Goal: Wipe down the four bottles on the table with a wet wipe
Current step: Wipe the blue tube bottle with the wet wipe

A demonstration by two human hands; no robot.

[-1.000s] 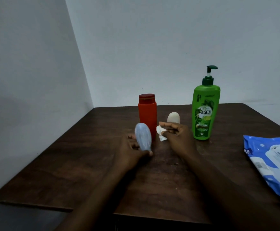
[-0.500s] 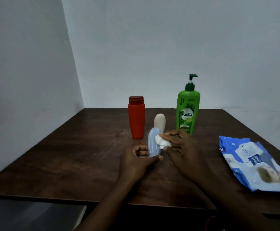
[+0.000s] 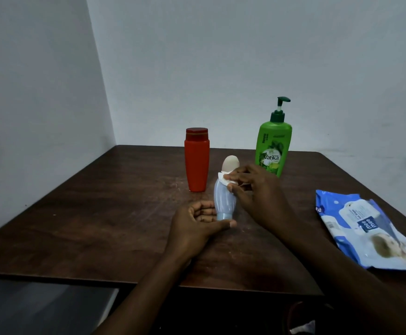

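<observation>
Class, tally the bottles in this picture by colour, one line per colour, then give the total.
red bottle: 1
green bottle: 1
blue bottle: 1
beige bottle: 1
Total: 4

Head camera feed is up, and I've got two arms of the person in shot. The left hand [image 3: 192, 228] is bare from fingertips to wrist, and so is the right hand [image 3: 257, 197]. The left forearm [image 3: 149, 286] is slim, with uncovered skin down to the bottom edge of my picture. The right forearm [image 3: 330, 274] is bare too and looks broader, being nearer the lens. The left thumbnail [image 3: 232, 223] shows as a small lighter patch. I can see knuckle creases on the right hand's fingers. The light's dim, so finer detail is lost to me. Low between the arms there's a pale patch [image 3: 302, 328], and I can't tell if it's clothing.
</observation>
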